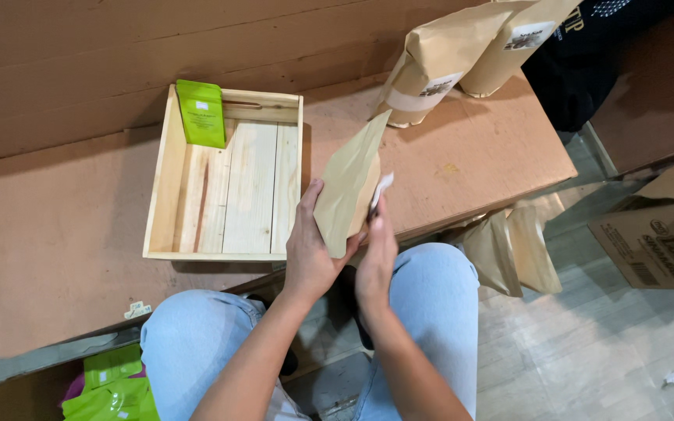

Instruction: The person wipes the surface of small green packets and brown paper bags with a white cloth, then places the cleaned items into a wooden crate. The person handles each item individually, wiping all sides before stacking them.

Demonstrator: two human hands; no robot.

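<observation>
Both hands are up over the lap, working one brown paper pouch [346,187] between them. The left hand [311,253] cups it from the 9 o'clock side, thumb laid up the front face, fingers wrapped behind and clamped on the lower half. The right hand [376,261] sits at the pouch's 3 o'clock edge, fingers pinched together on that edge, where a small white label [381,189] pokes out just above the fingertips. The pouch stands tilted, its pointed top corner leaning toward 1 o'clock, hanging just in front of the worktop's [72,234] near edge.

Over at 9 o'clock from the pouch lies a shallow wooden tray [232,195], pale slats showing. One green sachet [201,113] leans against its far left corner, at 11 o'clock inside the tray.

Up at 1 o'clock from the hands, two filled brown paper bags [462,54] lean against each other on the worktop, each with a pale label. At 4 o'clock, below the worktop's edge, more flat brown pouches [509,249] hang or lean by the right knee. Further right, a cardboard box [657,226] sits on the floor. Down at 8 o'clock, by the left knee, a heap of green sachets [111,386] in an open carton.
</observation>
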